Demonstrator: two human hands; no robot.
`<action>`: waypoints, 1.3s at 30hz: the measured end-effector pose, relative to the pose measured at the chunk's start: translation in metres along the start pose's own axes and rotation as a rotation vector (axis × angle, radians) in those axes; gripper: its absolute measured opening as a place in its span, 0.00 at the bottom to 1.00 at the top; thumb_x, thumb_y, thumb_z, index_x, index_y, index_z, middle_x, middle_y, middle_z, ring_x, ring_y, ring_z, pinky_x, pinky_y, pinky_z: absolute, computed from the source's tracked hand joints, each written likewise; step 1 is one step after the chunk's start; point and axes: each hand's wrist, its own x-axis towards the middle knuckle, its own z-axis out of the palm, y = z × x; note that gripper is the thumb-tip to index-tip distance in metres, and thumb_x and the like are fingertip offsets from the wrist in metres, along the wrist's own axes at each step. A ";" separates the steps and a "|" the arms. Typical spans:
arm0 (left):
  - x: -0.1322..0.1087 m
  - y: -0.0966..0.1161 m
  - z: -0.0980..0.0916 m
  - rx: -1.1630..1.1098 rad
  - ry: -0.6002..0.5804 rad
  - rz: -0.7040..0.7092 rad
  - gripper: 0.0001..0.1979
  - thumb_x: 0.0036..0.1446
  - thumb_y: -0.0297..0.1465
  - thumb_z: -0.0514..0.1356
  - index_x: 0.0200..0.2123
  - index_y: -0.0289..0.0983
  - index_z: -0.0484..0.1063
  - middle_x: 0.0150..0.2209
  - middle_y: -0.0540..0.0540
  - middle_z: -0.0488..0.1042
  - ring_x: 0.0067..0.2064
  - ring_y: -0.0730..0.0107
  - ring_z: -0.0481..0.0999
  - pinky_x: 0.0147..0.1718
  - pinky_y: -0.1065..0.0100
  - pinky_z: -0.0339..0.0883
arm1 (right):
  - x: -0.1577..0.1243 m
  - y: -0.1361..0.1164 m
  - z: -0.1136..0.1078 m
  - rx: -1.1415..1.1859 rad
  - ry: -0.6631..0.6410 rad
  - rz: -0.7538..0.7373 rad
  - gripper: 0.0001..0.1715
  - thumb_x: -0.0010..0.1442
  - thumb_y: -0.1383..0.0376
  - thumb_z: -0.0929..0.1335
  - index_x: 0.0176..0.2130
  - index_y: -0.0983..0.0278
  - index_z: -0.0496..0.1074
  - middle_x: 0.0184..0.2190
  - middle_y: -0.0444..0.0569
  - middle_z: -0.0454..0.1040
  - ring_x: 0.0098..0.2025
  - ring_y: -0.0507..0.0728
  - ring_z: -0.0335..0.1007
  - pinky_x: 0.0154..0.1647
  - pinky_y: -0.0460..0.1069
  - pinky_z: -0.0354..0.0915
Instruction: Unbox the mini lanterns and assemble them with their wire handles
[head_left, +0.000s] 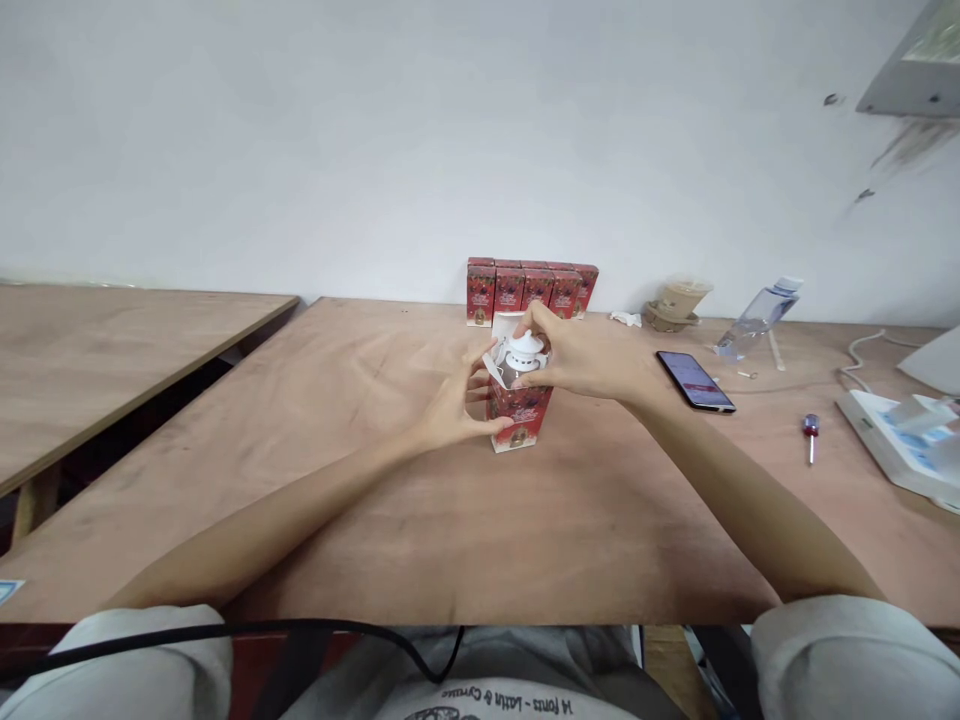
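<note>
A small red printed box (519,418) stands upright on the wooden table (420,500), its top flaps open. A white lantern-shaped item (523,352) sticks out of the box's top. My left hand (459,405) wraps the box's left side, fingers closed on it. My right hand (577,355) comes in from the right and pinches the white item at the box's opening. The lower part of the white item is hidden inside the box.
A row of several matching red boxes (531,290) stands against the wall behind. To the right lie a phone (695,380), a tipped plastic bottle (756,318), a cup (679,300), a small screwdriver (810,432) and a white tray (892,440). A second table (112,350) is at left.
</note>
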 end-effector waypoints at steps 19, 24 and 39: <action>-0.003 -0.001 -0.002 0.264 -0.060 0.172 0.33 0.52 0.33 0.62 0.61 0.47 0.55 0.53 0.43 0.60 0.52 0.60 0.69 0.48 0.57 0.71 | -0.016 0.045 0.027 0.498 0.326 -0.078 0.11 0.61 0.61 0.61 0.38 0.61 0.71 0.42 0.49 0.74 0.48 0.57 0.69 0.52 0.56 0.64; -0.001 0.002 -0.003 0.246 -0.077 0.145 0.31 0.52 0.32 0.63 0.58 0.45 0.58 0.51 0.43 0.62 0.50 0.62 0.69 0.47 0.58 0.72 | -0.016 0.057 0.051 0.829 0.323 0.089 0.26 0.52 0.59 0.69 0.50 0.58 0.61 0.53 0.52 0.68 0.49 0.57 0.70 0.52 0.58 0.66; -0.013 -0.022 -0.001 0.293 -0.054 0.137 0.35 0.60 0.36 0.56 0.66 0.46 0.42 0.64 0.40 0.53 0.58 0.54 0.66 0.54 0.52 0.66 | -0.021 0.026 0.060 0.943 0.056 -0.077 0.28 0.59 0.50 0.64 0.55 0.58 0.64 0.58 0.51 0.65 0.57 0.58 0.63 0.56 0.56 0.63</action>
